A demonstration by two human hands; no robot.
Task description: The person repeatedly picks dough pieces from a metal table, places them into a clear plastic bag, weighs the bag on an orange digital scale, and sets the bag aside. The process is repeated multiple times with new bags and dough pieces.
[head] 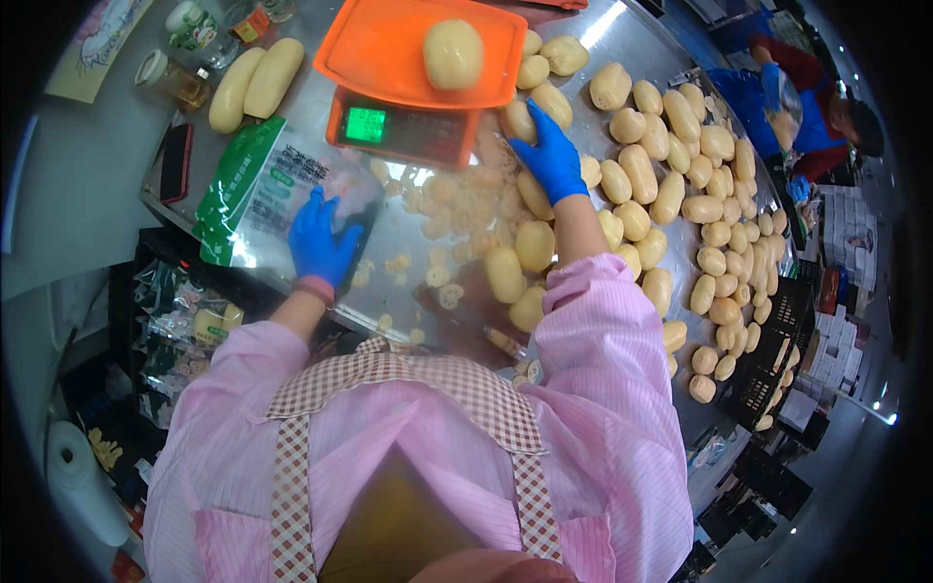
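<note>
My left hand (321, 244), in a blue glove, lies spread on a clear and green plastic bag (251, 197) that bears writing. My right hand (550, 157), gloved the same way, has its thumb and fingers around a peeled lotus root segment (517, 120) at the scale's right side. One large lotus root segment (453, 55) rests on the orange tray (372, 47) of the digital scale (430, 135), whose display is lit green. Thin lotus root slices (450, 295) are scattered on the wet metal table (379, 291) between my hands.
Many peeled lotus roots (641, 175) cover the table's right side, beside a black crate (773, 350). A knife handle (504, 341) shows near my body. At left are two long lotus roots (273, 76), a phone (176, 162) and a jar (171, 79). A person (802, 109) stands far right.
</note>
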